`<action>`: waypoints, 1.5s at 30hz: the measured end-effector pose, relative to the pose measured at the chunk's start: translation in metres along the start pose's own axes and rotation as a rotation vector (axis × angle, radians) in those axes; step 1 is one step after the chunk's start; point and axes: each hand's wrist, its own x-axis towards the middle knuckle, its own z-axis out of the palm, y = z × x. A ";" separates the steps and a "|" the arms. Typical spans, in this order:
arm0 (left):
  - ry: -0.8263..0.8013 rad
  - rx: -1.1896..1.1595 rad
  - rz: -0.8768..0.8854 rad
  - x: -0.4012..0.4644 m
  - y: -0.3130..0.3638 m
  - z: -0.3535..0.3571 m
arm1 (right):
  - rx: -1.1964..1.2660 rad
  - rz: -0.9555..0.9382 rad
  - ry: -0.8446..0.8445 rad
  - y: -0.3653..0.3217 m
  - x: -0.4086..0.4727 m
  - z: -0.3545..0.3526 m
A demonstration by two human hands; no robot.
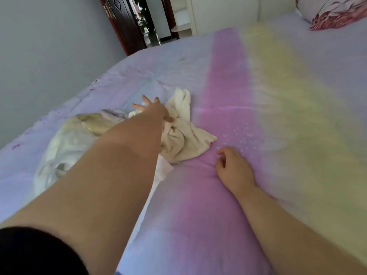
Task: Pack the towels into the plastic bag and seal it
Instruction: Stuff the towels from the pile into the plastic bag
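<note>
A crumpled cream towel (pixel 184 135) lies on the bed sheet (pixel 278 116) near the middle of the view. My left hand (pixel 153 110) reaches out over its far left part with fingers spread and straight, thumb touching the cloth. Left of my forearm lies a clear plastic bag (pixel 65 147) with a yellowish towel (pixel 95 124) showing through it; my arm hides part of the bag. My right hand (pixel 232 167) rests on the pink stripe just right of the cream towel, fingers loosely curled and holding nothing.
The bed's left edge (pixel 59 108) runs along a grey wall. A floral pillow (pixel 337 14) sits at the far right corner. A dark door (pixel 123 22) and doorway are beyond the bed. Small white specks (pixel 240 135) dot the pink stripe.
</note>
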 end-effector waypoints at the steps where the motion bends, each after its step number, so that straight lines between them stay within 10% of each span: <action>1: -0.032 0.008 0.016 0.009 -0.005 0.006 | -0.020 -0.012 -0.004 0.001 0.003 0.002; 8: -0.121 0.009 0.029 0.024 -0.001 0.028 | 0.072 -0.034 0.072 0.010 0.010 0.011; 15: -0.134 0.049 0.132 -0.029 0.033 0.027 | 0.783 0.191 0.000 0.016 0.020 0.005; 20: -0.311 -0.043 0.505 -0.103 0.057 0.007 | 0.638 0.131 -0.128 0.012 0.008 -0.006; 24: -0.541 -0.218 0.581 -0.162 0.062 -0.009 | 0.542 0.048 0.079 0.010 -0.028 -0.040; 29: -0.503 -0.208 0.713 -0.204 0.041 -0.008 | 0.702 0.005 0.392 0.003 -0.103 -0.106; 41: 0.230 -0.006 0.764 -0.281 0.009 0.076 | 1.767 0.008 0.116 -0.094 -0.143 -0.217; 45: 0.226 -0.531 0.854 -0.298 0.000 0.067 | 1.900 0.011 0.057 -0.115 -0.132 -0.225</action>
